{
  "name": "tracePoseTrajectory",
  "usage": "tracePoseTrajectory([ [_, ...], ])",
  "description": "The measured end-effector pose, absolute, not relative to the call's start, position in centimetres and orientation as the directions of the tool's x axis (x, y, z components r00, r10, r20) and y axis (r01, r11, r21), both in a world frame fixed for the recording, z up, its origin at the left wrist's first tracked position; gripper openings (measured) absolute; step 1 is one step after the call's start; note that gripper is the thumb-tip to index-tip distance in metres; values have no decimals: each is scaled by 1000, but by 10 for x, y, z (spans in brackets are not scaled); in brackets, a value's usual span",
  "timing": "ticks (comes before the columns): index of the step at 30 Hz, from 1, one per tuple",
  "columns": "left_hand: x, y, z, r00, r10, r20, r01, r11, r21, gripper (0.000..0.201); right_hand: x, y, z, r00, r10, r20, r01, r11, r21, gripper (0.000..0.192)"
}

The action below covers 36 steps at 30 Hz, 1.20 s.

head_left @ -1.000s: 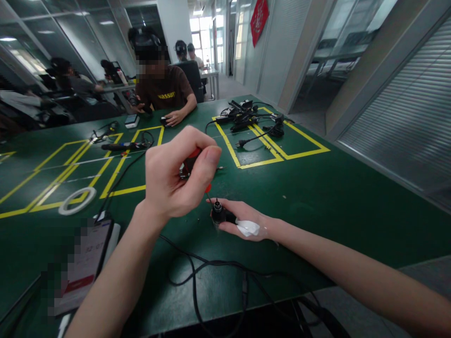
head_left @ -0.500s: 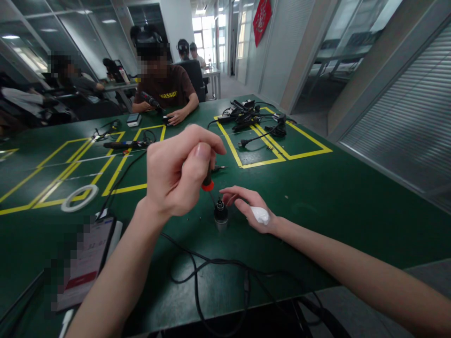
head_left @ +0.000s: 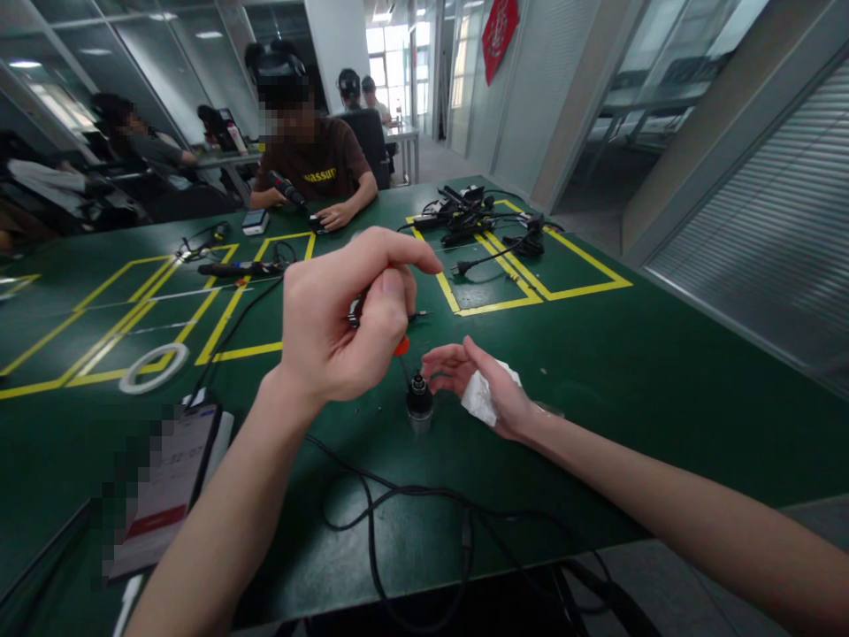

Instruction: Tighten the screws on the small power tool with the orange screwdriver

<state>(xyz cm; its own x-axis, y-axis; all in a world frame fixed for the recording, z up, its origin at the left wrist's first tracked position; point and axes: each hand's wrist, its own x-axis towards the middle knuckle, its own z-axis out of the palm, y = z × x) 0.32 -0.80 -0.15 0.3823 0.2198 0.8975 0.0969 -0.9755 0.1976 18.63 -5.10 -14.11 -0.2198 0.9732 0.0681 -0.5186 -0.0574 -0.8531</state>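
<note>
My left hand is closed round a screwdriver with a red-and-black handle, mostly hidden in the fist. Its thin shaft slants down to the top of a dark cylindrical part, which stands upright on the green table and has a narrow stepped tip. Just right of that part is my right hand, its fingers loosely curved and the thumb apart from them. Crumpled white material, like tissue, lies against its palm and thumb base; whether it is held or stuck on, I cannot tell.
A black cable loops across the near table edge. A phone and a white tape ring lie left. Black cords and adapters are piled at the back right. Across the table, a person handles a power tool.
My right hand has rolled so the thumb is up and more white material shows. My left fist has shifted slightly right and tilted, covering more of the screwdriver handle.
</note>
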Motion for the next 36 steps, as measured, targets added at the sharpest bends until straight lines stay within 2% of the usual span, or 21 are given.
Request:
tracePoseTrajectory([
  [6, 4, -8, -2, 374, 211, 903, 106, -977, 185, 29, 187, -51, -139, -219, 976, 0, -571, -128, -811, 46],
  [10, 4, -9, -1, 373, 216, 902, 125, -975, 182, 30, 188, -48, -141, -118, 993, 13, -534, -52, -844, 45],
  [13, 4, -9, 0, 390, 220, 894, 127, -975, 184, 30, 188, -47, -141, -102, 992, 67, -487, 9, -873, 56],
  [21, 3, -8, -2, 386, 223, 895, 123, -974, 189, 29, 185, -54, -141, -117, 959, 260, -212, 231, -949, 68],
  [30, 4, -9, -1, 369, 218, 903, 155, -973, 171, 33, 191, -61, -137, -167, 947, 273, 114, 294, -949, 57],
  [36, 5, -9, 1, 376, 215, 901, 154, -974, 168, 34, 190, -61, -140, -153, 938, 311, 113, 329, -937, 53],
])
